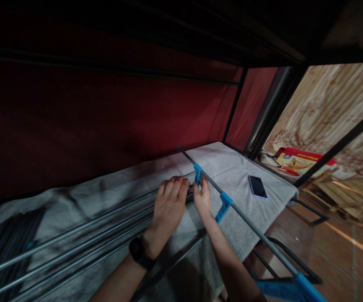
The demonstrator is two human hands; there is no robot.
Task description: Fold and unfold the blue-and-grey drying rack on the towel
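My left hand (pixel 170 203), with a black watch (pixel 140 252) on its wrist, lies over the ends of several grey metal tubes (pixel 90 222), its fingers bent down around one of them. Just to its right, my right hand (pixel 203 197) is closed at a blue plastic bracket (pixel 197 173), thumb towards the tube ends. The exact contact under both hands is partly hidden. A long grey pole (pixel 250 224) runs slantwise through this bracket and a second blue bracket (pixel 224 205). A larger blue plastic piece (pixel 290 289) sits at the pole's near end.
A grey cloth (pixel 232 167) covers the surface, with a phone (pixel 257 186) at its right. Dark tubes (pixel 11 239) lie bundled at the left. Black frame bars (pixel 234 105) and a red panel (pixel 121 121) stand behind. A wooden crate (pixel 348 193) is on the floor.
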